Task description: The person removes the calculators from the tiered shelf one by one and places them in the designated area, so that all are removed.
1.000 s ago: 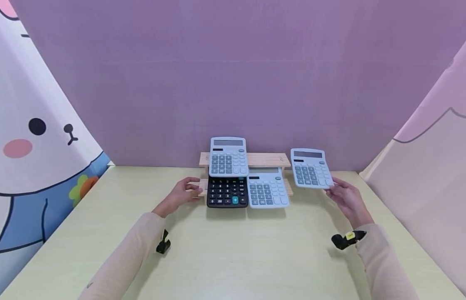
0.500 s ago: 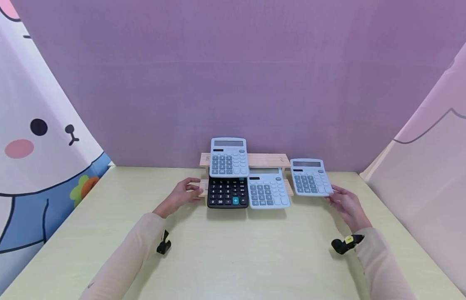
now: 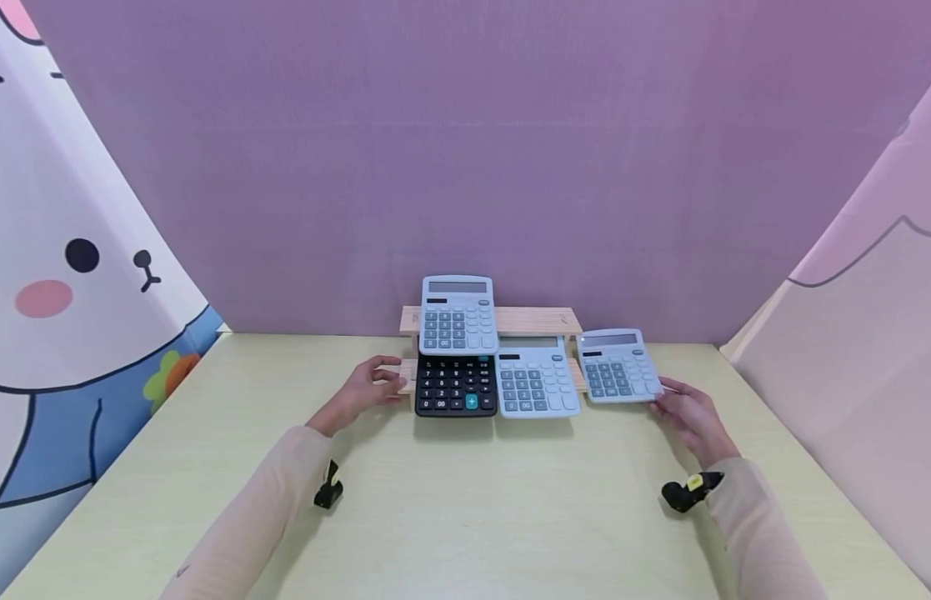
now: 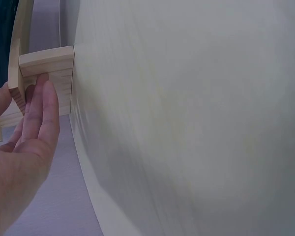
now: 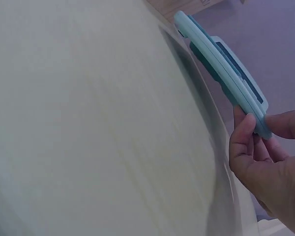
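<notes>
A light-blue calculator [image 3: 619, 367] is pinched at its lower right corner by my right hand [image 3: 693, 419], just right of the wooden rack [image 3: 536, 320]. In the right wrist view the calculator [image 5: 226, 64] shows edge-on, raised off the table, thumb on its face and fingers beneath. My left hand [image 3: 357, 394] holds the left end of the rack's lower shelf. The left wrist view shows its thumb in front of the wood [image 4: 46, 59] and fingers behind. On the upper tier leans a light-blue calculator [image 3: 457, 312]; below stand a black calculator [image 3: 456, 387] and another light-blue calculator [image 3: 536, 379].
The rack stands at the back of the pale table [image 3: 465, 508], near a purple backdrop [image 3: 465, 167]. Printed cloth [image 3: 82, 333] hangs on the left and a pink-and-white cloth [image 3: 863, 350] on the right. A black wrist camera [image 3: 690, 490] sits by the right sleeve.
My right hand has lowered the light-blue calculator and brought it slightly left, closer to the rack's right end. My left hand has stayed at the rack's left end.
</notes>
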Action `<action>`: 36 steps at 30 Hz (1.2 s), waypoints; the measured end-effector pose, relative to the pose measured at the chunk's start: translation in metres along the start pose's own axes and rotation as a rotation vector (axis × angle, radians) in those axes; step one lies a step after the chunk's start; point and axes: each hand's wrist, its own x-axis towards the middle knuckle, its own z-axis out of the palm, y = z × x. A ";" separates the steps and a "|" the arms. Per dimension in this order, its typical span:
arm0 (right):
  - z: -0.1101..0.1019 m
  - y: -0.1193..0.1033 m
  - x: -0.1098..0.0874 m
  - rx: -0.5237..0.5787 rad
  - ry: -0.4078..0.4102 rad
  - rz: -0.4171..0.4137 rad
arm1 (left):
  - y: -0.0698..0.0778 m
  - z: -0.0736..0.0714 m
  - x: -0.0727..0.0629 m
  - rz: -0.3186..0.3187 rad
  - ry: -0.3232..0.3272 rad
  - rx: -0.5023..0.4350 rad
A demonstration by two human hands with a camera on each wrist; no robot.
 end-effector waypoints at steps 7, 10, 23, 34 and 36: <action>0.003 0.001 0.001 -0.043 0.004 -0.011 | 0.000 0.000 0.000 -0.007 0.002 -0.003; 0.004 0.002 0.002 -0.040 0.006 -0.022 | 0.000 0.000 0.000 -0.003 -0.001 0.002; 0.007 0.002 0.004 -0.162 0.054 -0.024 | 0.000 0.000 -0.002 0.007 -0.002 0.012; 0.007 0.002 0.007 -0.277 0.079 -0.001 | 0.001 0.001 -0.002 0.016 -0.002 0.016; 0.008 0.002 0.008 -0.328 0.096 -0.003 | 0.001 0.001 -0.002 0.012 0.001 0.011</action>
